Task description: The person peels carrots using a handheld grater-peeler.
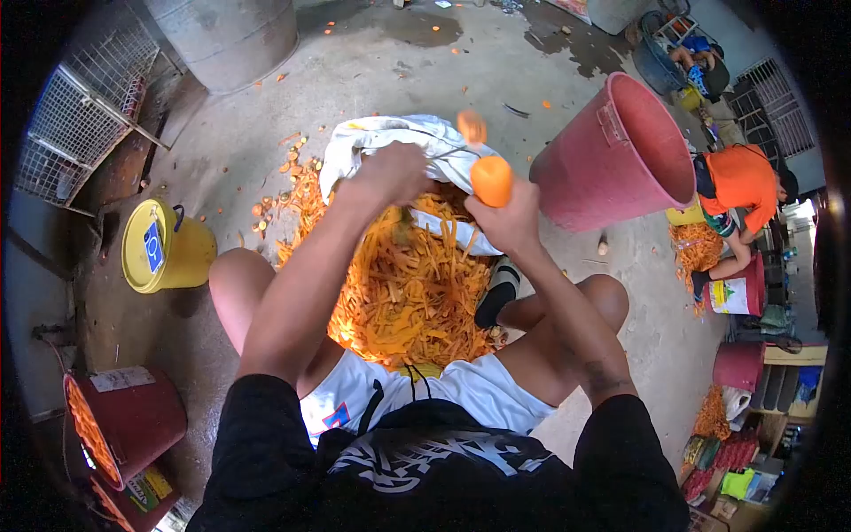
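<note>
My right hand [510, 217] grips a peeled carrot [492, 182], its thick end pointing up. My left hand [394, 176], blurred by motion, is closed on what looks like a knife; its thin grey blade [452, 152] extends towards the carrot, and the handle is hidden in my fist. A blurred cut-off carrot end [471, 127] is in the air just beyond the blade. Below both hands, between my legs, lies a large heap of orange carrot peelings [408, 293]. A white sack [355, 137] sits behind the heap, partly hidden by my left hand.
A tall red bin [576, 168] leans at right. To the left are a lidded yellow bucket [182, 248] and a dark red bucket of carrots [146, 417]. Carrot scraps [261, 213] litter the floor. A person in an orange shirt [740, 182] works at far right.
</note>
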The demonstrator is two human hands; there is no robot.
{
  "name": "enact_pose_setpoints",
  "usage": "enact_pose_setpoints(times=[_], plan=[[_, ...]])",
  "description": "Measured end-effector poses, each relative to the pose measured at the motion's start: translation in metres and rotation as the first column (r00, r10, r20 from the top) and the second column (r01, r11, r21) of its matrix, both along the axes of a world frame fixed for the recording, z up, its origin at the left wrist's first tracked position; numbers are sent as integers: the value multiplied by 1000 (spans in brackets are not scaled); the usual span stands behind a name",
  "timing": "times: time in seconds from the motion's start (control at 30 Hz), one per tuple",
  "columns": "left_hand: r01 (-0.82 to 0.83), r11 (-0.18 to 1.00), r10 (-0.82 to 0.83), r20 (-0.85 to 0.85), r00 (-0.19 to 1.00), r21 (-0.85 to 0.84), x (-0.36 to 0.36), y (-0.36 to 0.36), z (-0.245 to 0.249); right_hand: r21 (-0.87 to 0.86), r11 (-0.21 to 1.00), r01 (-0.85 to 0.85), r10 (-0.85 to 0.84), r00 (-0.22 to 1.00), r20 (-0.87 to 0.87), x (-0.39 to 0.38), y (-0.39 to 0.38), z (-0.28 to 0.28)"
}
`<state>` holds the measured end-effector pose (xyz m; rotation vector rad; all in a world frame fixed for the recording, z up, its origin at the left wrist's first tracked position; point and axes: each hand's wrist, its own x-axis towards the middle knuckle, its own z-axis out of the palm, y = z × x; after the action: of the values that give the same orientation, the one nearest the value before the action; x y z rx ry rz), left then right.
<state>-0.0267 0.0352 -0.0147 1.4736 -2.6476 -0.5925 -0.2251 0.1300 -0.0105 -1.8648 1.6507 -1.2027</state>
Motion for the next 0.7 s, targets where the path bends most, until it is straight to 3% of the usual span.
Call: enact_pose_setpoints(times=[0.03,0.07,0.1,0.13,0.17,0.2,0.23,0.3,0.33,0.37,0.4,0.47,0.5,0.57,0.6,0.63,0.67,0.7], plan=[[-93,987,75,137,988,132,11,-40,-49,0,1000,4,-4,1000,-12,-3,4,8],[-181,973,166,105,980,145,35,-70,-91,17,999,-29,28,998,54,-9,8,25],[-173,979,158,137,978,104,55,-82,-90,22,999,-46,43,991,124,-17,9,39],[-208,978,206,98,974,10,65,-83,-69,47,997,-66,48,950,309,-27,5,48],[-154,987,143,179,973,49,70,-95,-44,186,981,-57,-47,859,510,-43,0,55],[-153,988,153,43,987,-5,81,-107,-40,319,943,-93,-158,720,676,-64,-10,60],[-186,979,178,-102,979,-80,86,-100,-15,380,918,-117,-190,710,678,-106,-32,53],[-147,981,139,-73,988,-125,108,-106,17,372,928,6,-289,642,710,-172,-72,66],[-166,978,146,-156,977,-126,115,-100,38,294,956,5,-244,573,782,-219,-90,69],[-185,975,152,-240,959,-124,122,-93,44,211,974,-78,-187,239,953,-255,-103,74],[-196,973,163,-240,957,-119,130,-87,40,215,973,-89,-189,241,952,-262,-109,74],[-245,967,182,-486,855,-67,147,-74,31,181,959,-218,-147,163,976,-264,-130,72],[-258,965,201,-486,850,-52,150,-65,28,172,944,-282,-142,124,982,-260,-139,67],[-273,935,207,-280,937,-224,154,-42,37,327,844,-425,-101,473,875,-217,-160,26],[-288,940,230,-284,931,-181,155,-37,46,400,794,-458,-18,640,768,-188,-169,1],[-286,942,230,-280,932,-176,159,-35,51,559,793,-243,-40,895,445,-149,-179,-22],[-301,939,237,-325,916,-165,161,-34,54,622,783,18,-59,997,45,-115,-188,-46],[-318,936,245,-368,897,-153,164,-32,56,491,865,104,45,959,-281,-100,-197,-83]])
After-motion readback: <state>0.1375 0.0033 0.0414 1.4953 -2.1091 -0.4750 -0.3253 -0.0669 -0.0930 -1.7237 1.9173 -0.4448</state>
